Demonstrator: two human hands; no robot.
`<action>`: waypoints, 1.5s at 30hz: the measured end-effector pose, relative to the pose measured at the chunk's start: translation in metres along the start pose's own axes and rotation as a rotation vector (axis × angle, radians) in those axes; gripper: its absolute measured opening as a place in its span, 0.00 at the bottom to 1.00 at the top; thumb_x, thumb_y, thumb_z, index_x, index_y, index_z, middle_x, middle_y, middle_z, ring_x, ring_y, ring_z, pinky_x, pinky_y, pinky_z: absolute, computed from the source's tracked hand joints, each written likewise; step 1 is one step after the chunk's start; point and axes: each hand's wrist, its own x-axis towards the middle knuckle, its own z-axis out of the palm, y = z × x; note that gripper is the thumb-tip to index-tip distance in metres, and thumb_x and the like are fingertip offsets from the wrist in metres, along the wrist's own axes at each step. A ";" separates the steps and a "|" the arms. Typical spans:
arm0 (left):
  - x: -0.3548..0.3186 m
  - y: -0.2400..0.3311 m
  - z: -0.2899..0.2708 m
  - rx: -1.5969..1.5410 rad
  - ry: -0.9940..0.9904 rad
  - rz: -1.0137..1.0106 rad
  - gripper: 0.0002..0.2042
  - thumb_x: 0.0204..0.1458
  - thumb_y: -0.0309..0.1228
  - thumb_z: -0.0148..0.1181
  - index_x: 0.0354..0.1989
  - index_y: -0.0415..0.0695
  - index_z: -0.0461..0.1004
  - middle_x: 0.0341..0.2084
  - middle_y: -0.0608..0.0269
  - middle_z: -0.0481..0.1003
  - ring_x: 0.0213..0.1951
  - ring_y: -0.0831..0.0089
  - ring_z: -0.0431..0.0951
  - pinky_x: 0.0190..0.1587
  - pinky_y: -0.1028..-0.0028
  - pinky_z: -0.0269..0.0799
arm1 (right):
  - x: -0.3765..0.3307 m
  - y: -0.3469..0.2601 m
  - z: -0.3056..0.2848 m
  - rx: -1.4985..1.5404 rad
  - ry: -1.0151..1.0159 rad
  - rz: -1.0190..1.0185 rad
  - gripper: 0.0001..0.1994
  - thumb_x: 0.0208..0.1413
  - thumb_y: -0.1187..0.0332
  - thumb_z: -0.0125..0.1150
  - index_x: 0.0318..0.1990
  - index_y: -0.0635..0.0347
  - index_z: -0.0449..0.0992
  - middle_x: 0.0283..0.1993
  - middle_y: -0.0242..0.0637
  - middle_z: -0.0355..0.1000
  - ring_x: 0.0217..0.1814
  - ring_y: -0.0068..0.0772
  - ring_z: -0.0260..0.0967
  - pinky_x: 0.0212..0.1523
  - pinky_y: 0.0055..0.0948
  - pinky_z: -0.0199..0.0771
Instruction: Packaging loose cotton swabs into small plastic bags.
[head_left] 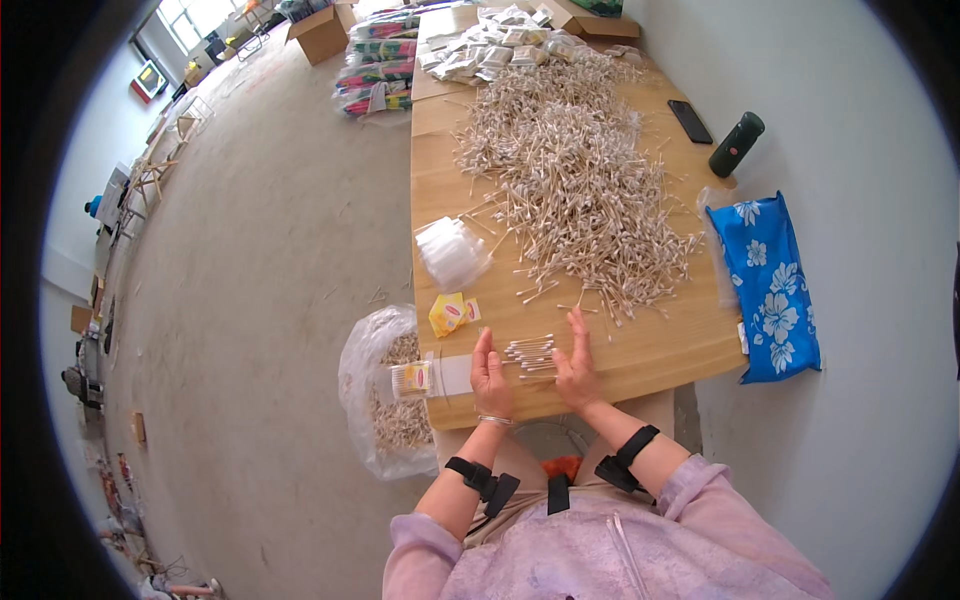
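Near the front edge of the table, a small row of cotton swabs (530,353) lies roughly side by side between my two hands. My left hand (490,378) stands at their left ends, fingers stretched out and palm turned inward. At their right ends is my right hand (577,365), its fingers also straight and its thumb apart, close to the swab tips. Whether either palm presses on the swabs I cannot tell. Left of my left hand, a filled packet of cotton swabs (411,380) with a yellow label lies at the table edge, beside a clear flat sleeve (456,374).
A large heap of loose swabs (580,170) covers the table (640,345) beyond my hands. Clear bags (450,252) and yellow cards (450,314) lie left. A blue flowered pack (770,285), dark bottle (737,145) and phone (690,121) line the right. A plastic sack (362,365) hangs left.
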 end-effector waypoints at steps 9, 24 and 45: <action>-0.009 -0.004 0.003 -0.043 0.009 -0.016 0.21 0.63 0.32 0.40 0.62 0.34 0.58 0.61 0.53 0.60 0.63 0.67 0.58 0.66 0.71 0.51 | -0.001 0.001 0.016 0.094 0.023 -0.058 0.37 0.47 0.77 0.47 0.68 0.67 0.43 0.73 0.47 0.39 0.75 0.41 0.35 0.72 0.35 0.36; 0.009 0.000 -0.004 -0.135 0.006 -0.029 0.23 0.65 0.37 0.37 0.63 0.35 0.56 0.62 0.53 0.58 0.65 0.67 0.56 0.67 0.70 0.49 | 0.007 0.000 -0.002 -0.270 -0.175 -0.271 0.38 0.46 0.78 0.58 0.67 0.63 0.48 0.72 0.53 0.36 0.75 0.56 0.33 0.71 0.44 0.38; 0.012 -0.003 -0.001 -0.177 0.047 -0.006 0.24 0.66 0.40 0.38 0.63 0.34 0.56 0.63 0.54 0.58 0.65 0.67 0.56 0.67 0.70 0.50 | 0.011 -0.004 0.021 -0.026 0.033 -0.140 0.21 0.59 0.72 0.44 0.60 0.66 0.59 0.66 0.50 0.54 0.71 0.47 0.48 0.69 0.39 0.43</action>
